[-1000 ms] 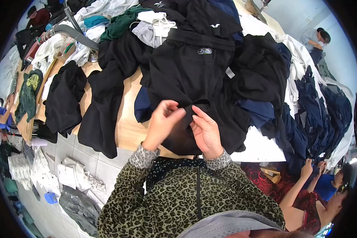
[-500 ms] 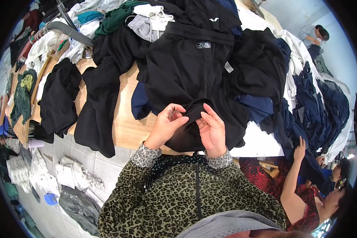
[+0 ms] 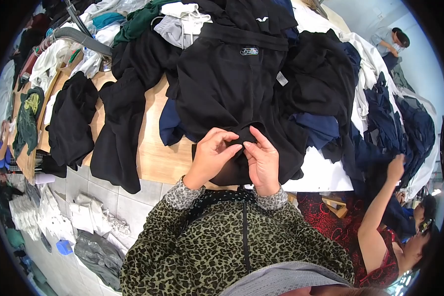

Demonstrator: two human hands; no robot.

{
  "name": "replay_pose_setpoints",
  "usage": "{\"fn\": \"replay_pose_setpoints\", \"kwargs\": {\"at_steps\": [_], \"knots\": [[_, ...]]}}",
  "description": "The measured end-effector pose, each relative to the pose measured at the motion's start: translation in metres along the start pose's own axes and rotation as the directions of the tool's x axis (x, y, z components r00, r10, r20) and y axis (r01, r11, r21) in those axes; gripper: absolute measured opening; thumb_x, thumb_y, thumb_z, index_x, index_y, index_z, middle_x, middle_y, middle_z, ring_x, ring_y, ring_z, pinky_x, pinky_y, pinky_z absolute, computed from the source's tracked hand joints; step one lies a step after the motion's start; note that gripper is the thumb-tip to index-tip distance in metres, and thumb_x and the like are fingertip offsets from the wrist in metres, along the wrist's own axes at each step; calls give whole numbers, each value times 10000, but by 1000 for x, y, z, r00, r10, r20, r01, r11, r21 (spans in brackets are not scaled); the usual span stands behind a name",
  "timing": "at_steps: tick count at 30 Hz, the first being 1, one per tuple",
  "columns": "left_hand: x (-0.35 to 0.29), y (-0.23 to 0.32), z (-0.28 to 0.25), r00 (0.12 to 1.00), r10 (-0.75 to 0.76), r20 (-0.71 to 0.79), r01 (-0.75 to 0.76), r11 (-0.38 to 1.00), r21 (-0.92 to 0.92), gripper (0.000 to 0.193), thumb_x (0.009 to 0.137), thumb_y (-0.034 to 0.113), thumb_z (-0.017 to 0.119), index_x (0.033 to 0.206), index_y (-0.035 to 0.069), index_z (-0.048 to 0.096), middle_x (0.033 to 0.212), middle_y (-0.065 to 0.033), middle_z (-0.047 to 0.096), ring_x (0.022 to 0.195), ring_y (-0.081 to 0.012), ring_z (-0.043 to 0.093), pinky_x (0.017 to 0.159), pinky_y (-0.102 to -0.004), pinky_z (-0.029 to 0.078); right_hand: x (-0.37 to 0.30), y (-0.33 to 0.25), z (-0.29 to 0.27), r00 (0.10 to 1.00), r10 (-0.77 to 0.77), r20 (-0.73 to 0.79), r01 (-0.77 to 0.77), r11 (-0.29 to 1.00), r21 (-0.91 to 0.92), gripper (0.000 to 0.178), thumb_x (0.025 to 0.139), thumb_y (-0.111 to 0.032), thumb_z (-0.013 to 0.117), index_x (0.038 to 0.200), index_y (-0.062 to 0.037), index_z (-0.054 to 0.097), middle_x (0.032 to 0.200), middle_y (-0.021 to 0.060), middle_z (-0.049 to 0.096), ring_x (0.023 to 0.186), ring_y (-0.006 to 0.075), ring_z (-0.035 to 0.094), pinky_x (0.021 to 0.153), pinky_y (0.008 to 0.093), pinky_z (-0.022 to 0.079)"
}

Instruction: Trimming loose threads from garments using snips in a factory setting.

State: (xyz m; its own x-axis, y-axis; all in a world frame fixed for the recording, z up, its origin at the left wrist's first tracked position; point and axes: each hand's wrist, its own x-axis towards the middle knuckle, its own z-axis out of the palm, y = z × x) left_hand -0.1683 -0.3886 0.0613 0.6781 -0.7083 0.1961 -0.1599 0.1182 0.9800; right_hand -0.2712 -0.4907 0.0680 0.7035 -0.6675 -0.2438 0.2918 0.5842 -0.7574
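Note:
Black trousers (image 3: 222, 79) lie spread in front of me on a pile of dark clothes, with their waistband away from me. A small shiny sticker (image 3: 249, 51) is on them below the waistband. My left hand (image 3: 212, 155) pinches a fold of the trousers' near end between thumb and fingers. Close beside it, my right hand (image 3: 262, 165) grips the same fold, palm turned up. The fingertips of both hands almost meet. Whether the left palm has anything else in it is hidden.
Black garments (image 3: 118, 128) hang over the wooden table's (image 3: 155, 158) front edge at left. Navy clothes (image 3: 380, 118) are heaped at right, where a co-worker's arm (image 3: 380, 217) reaches in. A grey curved pipe (image 3: 81, 38) stands at the back left. White bundles (image 3: 91, 214) lie on the floor.
My left hand has turned inward and its fingers have drawn nearer the right hand's. A small dark thing seen in its palm before is now hidden. The co-worker's hand has moved farther right.

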Motion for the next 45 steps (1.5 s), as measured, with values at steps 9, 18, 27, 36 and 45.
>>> {"fn": "replay_pose_setpoints", "kwargs": {"at_steps": [9,18,27,36,45], "knots": [[2,-7,4,970,-229,86,244,929,-278,185,801,10,671,977,7,616,834,38,562,732,-22,487,657,-165,409,0,4,2,996,-58,-69,53,997,-59,383,806,75,609,1183,53,548,821,19,590,739,68,555,719,197,471],[0,-7,9,990,128,-60,-114,974,196,95,786,3,673,868,-26,633,829,-10,554,691,-47,501,592,-196,406,0,16,-4,972,-233,6,220,911,-350,382,793,92,619,1170,42,578,818,-42,451,683,24,427,626,164,384],[9,-10,3,967,-240,82,253,937,-240,94,881,128,597,882,35,585,715,36,503,572,-39,450,464,-192,346,1,17,-6,976,-216,40,216,913,-347,394,791,81,626,1179,31,576,841,-46,436,703,18,417,613,157,361],[10,-18,-8,778,-542,319,626,620,-473,116,893,175,596,908,60,588,678,49,483,565,-20,432,424,-164,306,1,14,-5,987,-159,30,161,943,-291,412,788,82,633,1191,42,560,846,-47,439,718,22,423,643,157,370],[12,-15,-10,768,-530,361,637,568,-521,115,892,174,596,926,63,589,686,38,507,543,-31,434,428,-168,307,2,12,-7,991,-132,12,131,960,-249,414,783,83,640,1188,43,561,821,-54,449,711,21,425,663,151,368]]}}
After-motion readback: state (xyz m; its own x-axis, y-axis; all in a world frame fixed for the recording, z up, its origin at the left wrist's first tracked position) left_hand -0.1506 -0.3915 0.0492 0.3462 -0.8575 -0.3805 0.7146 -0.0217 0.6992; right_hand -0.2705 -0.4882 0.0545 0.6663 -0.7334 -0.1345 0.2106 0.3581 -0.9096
